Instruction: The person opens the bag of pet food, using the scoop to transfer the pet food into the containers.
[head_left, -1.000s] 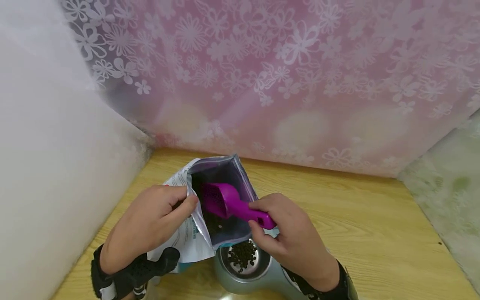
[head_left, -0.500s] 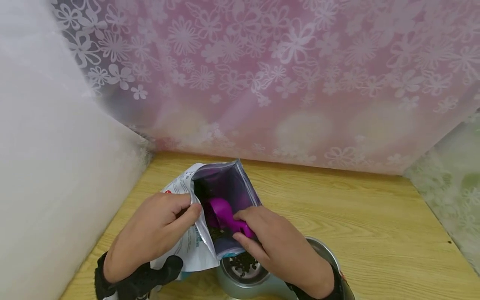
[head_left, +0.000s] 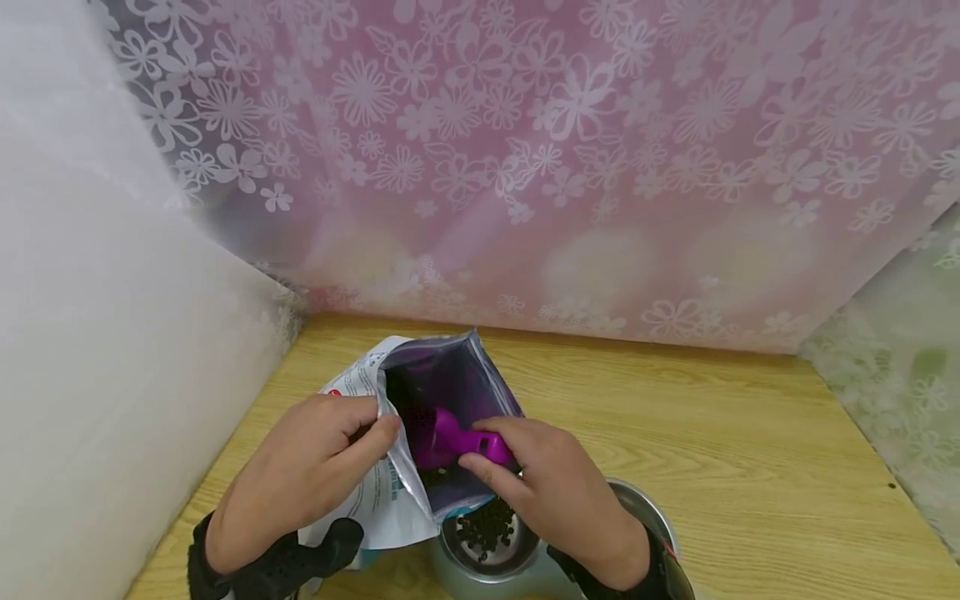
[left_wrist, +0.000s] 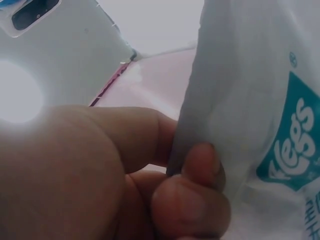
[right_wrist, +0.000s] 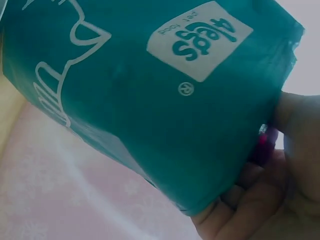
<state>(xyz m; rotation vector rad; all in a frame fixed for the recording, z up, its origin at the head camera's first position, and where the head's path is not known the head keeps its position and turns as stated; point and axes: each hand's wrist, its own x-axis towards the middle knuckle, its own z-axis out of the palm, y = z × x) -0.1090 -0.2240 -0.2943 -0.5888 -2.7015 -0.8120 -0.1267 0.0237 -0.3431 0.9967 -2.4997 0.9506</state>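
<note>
My left hand point(head_left: 315, 467) pinches the left rim of an opened pet food bag point(head_left: 375, 500), thumb outside near the mouth. The bag is white on one side, teal on the other with a "4legs" label, and silvery inside. With my right hand point(head_left: 562, 492) I grip the handle of a purple scoop point(head_left: 450, 437), whose head is down inside the bag. Dark kibble shows around the scoop in the bag; how much the scoop holds is hidden. In the right wrist view the teal side of the bag point(right_wrist: 125, 100) covers most of the scoop.
Below the bag's mouth stands a grey-blue double feeder with a metal bowl point(head_left: 517, 562) holding some dark kibble point(head_left: 486, 527). A second metal bowl point(head_left: 645, 504) lies partly behind my right wrist. The wooden tabletop point(head_left: 712, 425) meets a pink flowered backdrop point(head_left: 525, 208).
My right hand has pushed the scoop lower into the bag and turned it, so its head is less visible. The left hand keeps its hold on the rim.
</note>
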